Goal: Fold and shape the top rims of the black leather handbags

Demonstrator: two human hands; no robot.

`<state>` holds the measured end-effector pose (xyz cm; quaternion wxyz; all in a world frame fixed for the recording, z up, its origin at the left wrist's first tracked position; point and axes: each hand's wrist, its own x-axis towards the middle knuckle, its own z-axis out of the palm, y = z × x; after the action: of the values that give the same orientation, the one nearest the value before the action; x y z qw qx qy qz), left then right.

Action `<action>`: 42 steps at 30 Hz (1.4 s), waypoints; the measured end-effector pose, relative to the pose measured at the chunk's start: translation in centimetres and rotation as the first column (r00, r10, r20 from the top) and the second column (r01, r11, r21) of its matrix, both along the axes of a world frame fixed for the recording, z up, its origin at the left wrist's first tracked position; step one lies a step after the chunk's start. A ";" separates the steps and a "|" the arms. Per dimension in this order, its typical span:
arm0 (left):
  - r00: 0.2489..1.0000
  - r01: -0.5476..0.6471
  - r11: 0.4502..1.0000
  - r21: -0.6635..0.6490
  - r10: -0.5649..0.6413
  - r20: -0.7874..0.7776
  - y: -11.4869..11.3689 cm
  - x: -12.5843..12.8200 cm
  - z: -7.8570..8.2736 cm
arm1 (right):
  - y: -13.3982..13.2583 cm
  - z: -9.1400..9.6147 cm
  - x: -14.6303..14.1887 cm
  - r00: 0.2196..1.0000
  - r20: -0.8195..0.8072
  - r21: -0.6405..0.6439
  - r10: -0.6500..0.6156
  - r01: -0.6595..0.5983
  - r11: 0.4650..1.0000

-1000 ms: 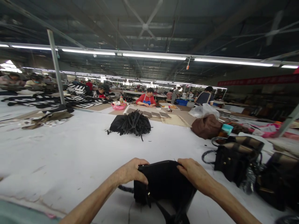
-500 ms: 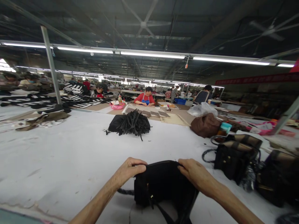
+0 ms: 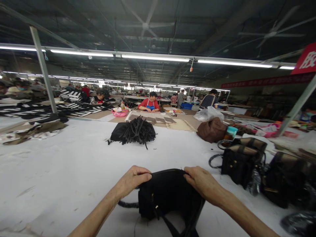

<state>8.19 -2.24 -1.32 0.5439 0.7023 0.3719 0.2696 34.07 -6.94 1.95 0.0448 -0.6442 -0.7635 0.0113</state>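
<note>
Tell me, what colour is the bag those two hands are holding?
The bag is black, clearest in the head view.

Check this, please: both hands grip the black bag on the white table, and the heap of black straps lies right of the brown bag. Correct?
Not quite. The head view shows the heap of black straps left of the brown bag, not right. The left hand and right hand do grip the black bag on the white table.

Left hand [image 3: 133, 179], right hand [image 3: 201, 182] and forearms bare, apparently unadorned.
</note>
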 end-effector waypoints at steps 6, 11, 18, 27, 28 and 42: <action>0.930 -0.050 0.887 0.458 0.209 -0.303 -1.2 1.0 0.8 | -0.1 0.1 -0.1 1.000 0.016 -0.010 0.013 -0.012 1.000; 0.733 -0.015 0.777 0.630 0.437 -0.522 -1.7 3.0 1.1 | -0.1 0.0 -0.1 1.000 0.010 0.000 0.024 -0.024 1.000; 0.716 -0.011 0.747 0.665 0.470 -0.517 -2.0 6.3 1.0 | -0.5 0.5 -0.3 1.000 0.009 -0.021 0.024 -0.024 0.999; 0.834 -0.116 0.694 0.711 0.457 -0.310 -2.0 6.0 0.0 | -0.5 0.9 0.4 1.000 0.006 -0.027 0.026 -0.025 0.999; 0.855 -0.116 0.699 0.706 0.433 -0.288 -2.1 5.8 0.1 | -0.6 0.9 0.4 1.000 0.007 -0.022 0.028 -0.028 0.999; 0.792 -0.002 0.756 0.655 0.401 -0.461 -1.3 6.5 1.2 | -0.8 0.3 0.8 0.996 0.059 0.028 0.073 -0.075 0.997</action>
<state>14.68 -3.50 -0.14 0.1075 0.8419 0.4846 0.2117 34.89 -7.73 2.22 0.0320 -0.6147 -0.7879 -0.0170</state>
